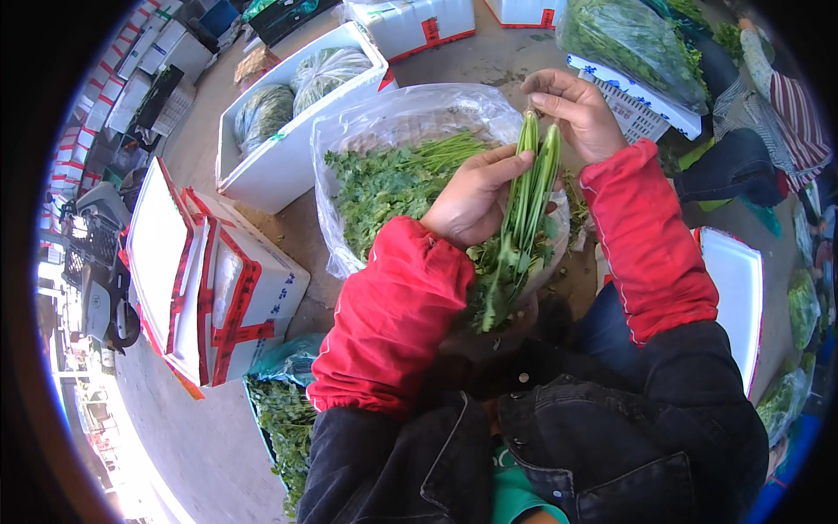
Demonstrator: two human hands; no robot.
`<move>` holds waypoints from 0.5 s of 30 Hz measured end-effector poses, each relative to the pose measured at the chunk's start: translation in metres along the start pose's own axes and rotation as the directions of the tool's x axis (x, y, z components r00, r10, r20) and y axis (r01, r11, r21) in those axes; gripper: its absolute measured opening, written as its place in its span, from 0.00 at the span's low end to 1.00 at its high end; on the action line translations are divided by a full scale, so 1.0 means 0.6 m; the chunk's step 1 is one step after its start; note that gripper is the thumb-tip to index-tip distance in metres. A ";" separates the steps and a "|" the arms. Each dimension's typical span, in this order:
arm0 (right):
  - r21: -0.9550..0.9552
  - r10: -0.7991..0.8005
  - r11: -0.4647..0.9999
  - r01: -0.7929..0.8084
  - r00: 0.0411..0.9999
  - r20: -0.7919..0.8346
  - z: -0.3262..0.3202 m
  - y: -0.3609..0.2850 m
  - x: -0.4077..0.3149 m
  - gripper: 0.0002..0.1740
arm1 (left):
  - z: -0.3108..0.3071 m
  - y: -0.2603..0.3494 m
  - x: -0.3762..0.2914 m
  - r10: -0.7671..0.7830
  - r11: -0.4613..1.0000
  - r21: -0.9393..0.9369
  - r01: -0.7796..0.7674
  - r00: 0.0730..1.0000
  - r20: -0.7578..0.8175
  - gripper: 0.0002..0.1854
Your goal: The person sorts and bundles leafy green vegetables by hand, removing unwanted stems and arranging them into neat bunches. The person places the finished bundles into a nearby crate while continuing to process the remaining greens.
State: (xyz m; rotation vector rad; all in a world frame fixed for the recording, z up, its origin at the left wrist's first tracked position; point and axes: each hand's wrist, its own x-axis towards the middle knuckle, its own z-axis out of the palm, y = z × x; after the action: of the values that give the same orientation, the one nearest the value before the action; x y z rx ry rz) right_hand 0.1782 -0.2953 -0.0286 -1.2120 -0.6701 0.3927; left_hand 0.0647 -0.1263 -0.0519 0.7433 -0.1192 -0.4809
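A small bunch of cilantro (522,223) hangs leaves down in front of me, its root ends pointing up. My left hand (481,190) is closed around its stems, the thumb lying across them. At the root ends, my right hand (576,112) pinches with thumb and forefinger; what lies between those fingertips is too small to tell. Below both hands a large clear plastic bag (412,108) stands with its mouth wide, holding a heap of cilantro (386,190) with stems towards the upper right. Red sleeves cover both my forearms.
A white foam box (281,164) with bagged greens stands beyond the bag. Taped foam boxes (242,295) are at left, above a crate of leafy greens (281,419). At right are a foam lid (733,295), a white plastic crate (628,108) under bagged greens, and a seated person (740,164).
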 end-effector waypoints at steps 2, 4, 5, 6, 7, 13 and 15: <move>-0.141 -0.101 0.985 0.096 0.994 -0.028 -0.004 0.006 0.008 0.08 | 0.008 -0.001 0.001 0.059 0.998 -0.017 -0.060 0.996 -0.072 0.17; -0.297 -0.173 0.943 0.153 0.984 -0.041 -0.001 0.002 0.007 0.08 | 0.016 0.002 0.000 0.093 0.995 -0.009 -0.095 0.987 -0.132 0.15; -0.363 -0.215 0.914 0.183 0.975 -0.050 0.003 0.001 0.005 0.08 | 0.017 0.004 -0.003 0.099 0.995 0.032 -0.095 0.985 -0.144 0.14; -0.428 -0.259 0.879 0.211 0.964 -0.055 0.010 -0.002 0.004 0.09 | 0.018 0.006 -0.004 0.105 0.993 0.073 -0.095 0.982 -0.154 0.14; -0.492 -0.302 0.838 0.236 0.951 -0.058 0.017 -0.004 0.002 0.09 | 0.020 0.007 -0.006 0.112 0.989 0.115 -0.094 0.980 -0.163 0.14; -0.342 -0.299 0.918 0.201 0.917 -0.263 0.024 -0.019 0.005 0.12 | 0.034 0.021 -0.031 0.172 0.985 0.017 -0.172 0.970 -0.174 0.13; -0.324 -0.254 0.935 0.147 0.912 -0.321 -0.016 -0.016 0.016 0.15 | 0.033 0.033 -0.039 0.254 0.966 -0.010 -0.259 0.953 -0.167 0.12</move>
State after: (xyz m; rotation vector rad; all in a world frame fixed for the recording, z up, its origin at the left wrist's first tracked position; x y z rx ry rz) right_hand 0.1909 -0.2996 -0.0188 -1.4341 -0.5400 -0.1117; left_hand 0.0463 -0.1154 -0.0227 0.7214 -0.0526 -0.1719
